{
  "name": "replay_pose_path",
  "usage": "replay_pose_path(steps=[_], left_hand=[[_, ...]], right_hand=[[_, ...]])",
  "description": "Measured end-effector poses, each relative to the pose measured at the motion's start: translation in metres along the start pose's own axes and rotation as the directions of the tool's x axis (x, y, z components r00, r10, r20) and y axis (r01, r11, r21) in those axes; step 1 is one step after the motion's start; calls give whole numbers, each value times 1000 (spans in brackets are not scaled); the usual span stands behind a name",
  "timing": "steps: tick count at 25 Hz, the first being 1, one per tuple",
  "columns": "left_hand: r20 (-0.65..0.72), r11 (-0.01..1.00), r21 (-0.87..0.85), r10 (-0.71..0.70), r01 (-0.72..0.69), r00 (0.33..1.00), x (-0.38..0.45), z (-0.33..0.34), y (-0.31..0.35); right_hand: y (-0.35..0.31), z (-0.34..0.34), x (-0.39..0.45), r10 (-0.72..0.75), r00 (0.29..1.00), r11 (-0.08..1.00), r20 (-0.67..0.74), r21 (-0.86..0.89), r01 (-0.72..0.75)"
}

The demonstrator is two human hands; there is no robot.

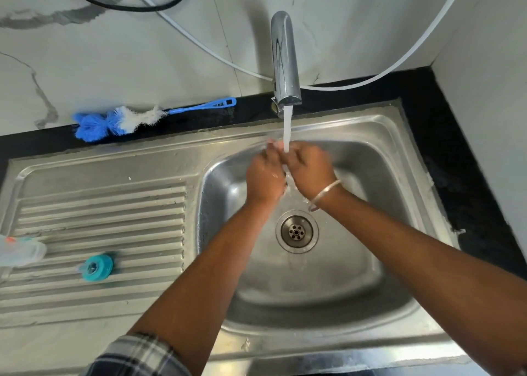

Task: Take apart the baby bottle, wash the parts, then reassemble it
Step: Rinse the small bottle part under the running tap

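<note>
Right now both hands are under the running tap (286, 61), over the steel sink basin (370, 176). Left hand (265, 177) and right hand (309, 170) are pressed close together in the stream (287, 130); fingers curl inward, but whether they hold a small part or just rub each other, I cannot tell. A pale sliver shows at the fingertips, too blurred to name.

Bottle parts sit on the ribbed drainboard (99, 204), well apart from the hands: teal collar ring with what looks like the nipple (97, 267) lying on the ridges, clear bottle body (21, 251) at the far left edge, partly out of view. Blue-and-white bottle brush (119, 121) lies on the black counter behind the sink, untouched.

Risks as I judge them:
- Wet hands. Anything small held between them could slip and fall toward the open drain (296, 231) directly below.
- The collar rests on its side on sloped ridges; a bump or splash could roll it into the basin.
- The bottle body, near the edge, could be knocked off by a wet reach.
- A white hose (199, 46) and a black cable (137, 6) hang on the wall behind the tap; splashing may reach them.
</note>
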State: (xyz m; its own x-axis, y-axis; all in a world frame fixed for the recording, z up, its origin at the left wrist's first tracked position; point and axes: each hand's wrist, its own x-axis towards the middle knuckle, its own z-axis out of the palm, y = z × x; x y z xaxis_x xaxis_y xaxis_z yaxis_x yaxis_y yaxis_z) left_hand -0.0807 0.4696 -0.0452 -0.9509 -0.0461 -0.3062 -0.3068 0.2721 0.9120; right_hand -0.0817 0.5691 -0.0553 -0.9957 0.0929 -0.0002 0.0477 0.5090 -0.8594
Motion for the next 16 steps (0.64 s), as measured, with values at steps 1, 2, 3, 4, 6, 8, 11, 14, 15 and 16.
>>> replay_pose_path(steps=[1,2,3,4,6,8,11,14,15,16], left_hand=[[66,979,-96,-174,179,983,4,-6,5],[150,926,-138,-331,351,932,6,-12,10],[209,889,-112,-416,444,885,6,-15,14],[237,884,-72,-434,461,869,5,-15,15],[189,958,-25,-274,284,943,-5,-7,12],[45,998,45,42,-45,998,-15,2,7],[-36,954,283,115,-100,993,1,1,11],[184,918,132,-393,374,901,16,-12,21],[239,895,105,-445,433,863,12,-13,25],[249,910,91,-414,404,876,8,-10,26]], right_hand=[[6,-3,-7,-215,976,969,42,-115,219],[11,-8,-11,-351,931,915,100,-173,364],[15,-10,-13,-399,909,892,120,-179,415],[16,-9,-13,-368,925,911,93,-163,379],[9,-5,-6,-3,1000,995,-20,97,5],[-7,0,-5,424,902,792,86,447,-415],[-12,1,-13,288,949,871,124,377,-314],[11,-8,-20,-314,949,934,42,-165,316],[17,-10,-18,-316,947,926,54,-200,320],[18,-9,-14,-217,976,965,7,-146,216]])
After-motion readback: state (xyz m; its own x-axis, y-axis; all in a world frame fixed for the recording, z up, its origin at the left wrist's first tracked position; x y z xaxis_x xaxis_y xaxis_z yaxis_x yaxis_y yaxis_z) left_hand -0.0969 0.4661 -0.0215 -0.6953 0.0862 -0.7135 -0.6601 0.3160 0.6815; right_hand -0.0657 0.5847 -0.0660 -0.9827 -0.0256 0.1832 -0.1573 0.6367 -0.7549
